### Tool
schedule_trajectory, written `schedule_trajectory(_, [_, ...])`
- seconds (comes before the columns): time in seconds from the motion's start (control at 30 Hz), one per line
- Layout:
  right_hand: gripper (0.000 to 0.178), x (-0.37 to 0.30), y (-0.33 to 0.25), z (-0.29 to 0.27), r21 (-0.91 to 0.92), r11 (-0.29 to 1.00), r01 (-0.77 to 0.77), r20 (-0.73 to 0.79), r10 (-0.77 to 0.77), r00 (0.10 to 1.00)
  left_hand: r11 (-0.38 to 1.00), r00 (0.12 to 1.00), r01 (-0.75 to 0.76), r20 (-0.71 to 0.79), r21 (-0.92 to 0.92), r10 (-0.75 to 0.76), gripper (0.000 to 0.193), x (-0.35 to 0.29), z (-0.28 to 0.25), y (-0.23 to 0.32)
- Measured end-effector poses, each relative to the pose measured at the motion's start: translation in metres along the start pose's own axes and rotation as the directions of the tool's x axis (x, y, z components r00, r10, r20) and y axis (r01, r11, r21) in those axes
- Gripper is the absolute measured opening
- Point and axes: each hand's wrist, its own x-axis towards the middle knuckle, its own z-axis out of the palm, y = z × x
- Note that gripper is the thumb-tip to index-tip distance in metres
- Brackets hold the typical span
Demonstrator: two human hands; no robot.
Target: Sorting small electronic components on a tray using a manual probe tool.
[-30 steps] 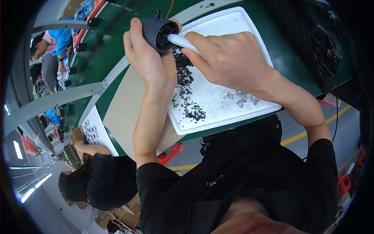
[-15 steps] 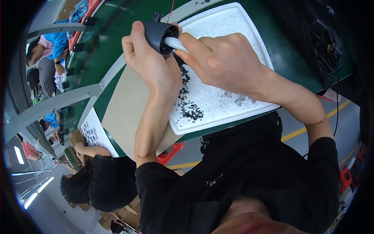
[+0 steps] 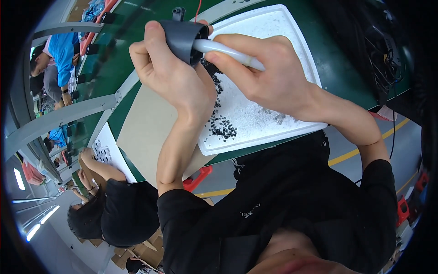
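Note:
A dark grey, cup-shaped plastic housing [image 3: 181, 39] is gripped in my left hand [image 3: 175, 77], its open end turned to the right. A small knob-like part stands up from its far side. Between the thumb and fingers of my right hand [image 3: 273, 75] is a white rod-shaped tool [image 3: 228, 52], its left end at the mouth of the housing; the tip is hidden inside. Below both hands lies a white tray [image 3: 269, 147] with many small black rings [image 3: 222, 129] along its left side and many clear ones [image 3: 264, 107] across the rest.
A beige board [image 3: 148, 123] lies left of the tray on the green table [image 3: 337, 50]. A red wire [image 3: 198, 10] hangs beyond the housing. Black cables [image 3: 388, 68] bunch at the far right. A co-worker in black [image 3: 130, 212] sits to the left, by a white sheet with small parts.
My left hand and the housing have shifted slightly left. More of the white tool now shows, and my right hand's fingers sit a little farther from the housing's mouth.

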Motion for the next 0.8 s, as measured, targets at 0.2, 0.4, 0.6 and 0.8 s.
schedule_trajectory(0.2, [0.024, 0.012, 0.004, -0.012, 0.107, 0.985, -0.138, 0.157, 0.120, 0.980, 0.994, 0.995, 0.103, -0.004, 0.041, -0.103, 0.029, 0.010, -0.013, 0.000])
schedule_trajectory(0.4, [0.024, 0.008, 0.002, -0.020, 0.189, 0.973, -0.131, 0.099, 0.114, 0.989, 0.922, 0.920, 0.346, -0.131, -0.176, -0.370, 0.035, 0.026, -0.012, 0.025])
schedule_trajectory(0.6, [0.029, 0.015, 0.024, -0.044, 0.374, 0.817, -0.439, 0.402, 0.284, 0.870, 0.851, 0.865, 0.478, -0.050, -0.217, -0.499, 0.037, 0.013, -0.008, 0.031])
schedule_trajectory(0.8, [0.031, 0.012, 0.024, -0.018, 0.531, 0.779, -0.333, 0.227, 0.247, 0.942, 0.818, 0.828, 0.558, 0.024, -0.140, -0.561, 0.034, 0.009, -0.010, 0.017])
